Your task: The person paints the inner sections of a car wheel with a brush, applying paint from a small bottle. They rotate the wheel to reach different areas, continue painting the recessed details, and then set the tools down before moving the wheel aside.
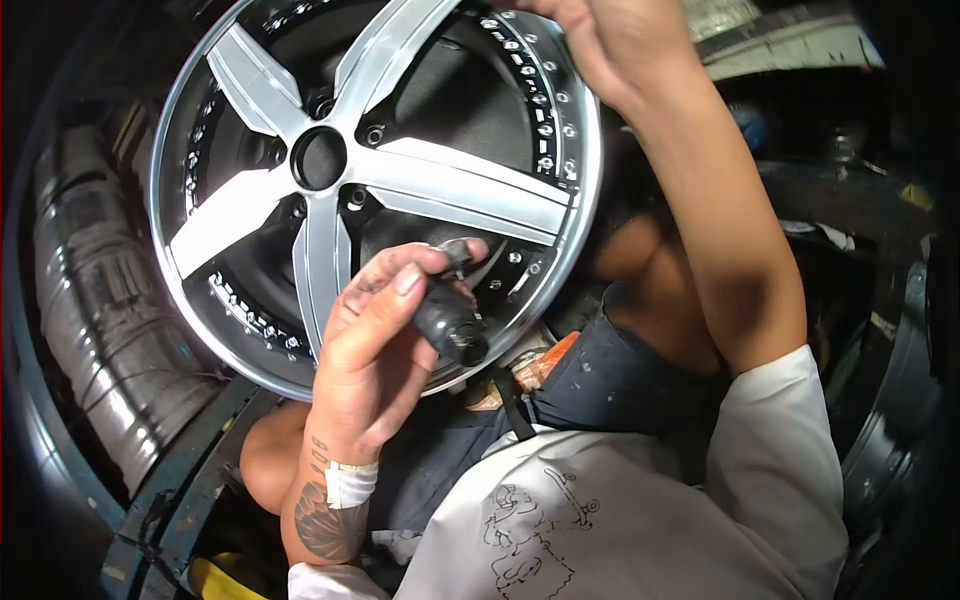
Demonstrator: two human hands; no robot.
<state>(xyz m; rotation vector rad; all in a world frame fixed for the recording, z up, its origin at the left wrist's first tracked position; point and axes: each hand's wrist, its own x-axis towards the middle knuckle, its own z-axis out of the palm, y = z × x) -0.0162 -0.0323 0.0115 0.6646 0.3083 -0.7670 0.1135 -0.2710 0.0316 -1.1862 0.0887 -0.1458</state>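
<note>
A large silver five-spoke car wheel rim [465, 190], with a black inner face and several small bolts round its edge, stands tilted before my knees. In front of its lower spokes, my left hand [365, 325] is closed round a small black cylindrical thing [450, 322] with a rounded end. Its exact kind cannot be made out. At the top edge of the view, my right hand [615, 45] reaches to the upper right of the wheel with its fingers curled. The frame cuts off those fingertips, so what they grip is hidden.
Left of the wheel lies a shiny grey-brown ribbed cylinder [105, 340]. Blue-painted metal bars [185, 500] run below it, near a yellow item [225, 580]. An orange and white wrapper [545, 360] shows beside my thigh. Dark clutter and metal frames stand at the right.
</note>
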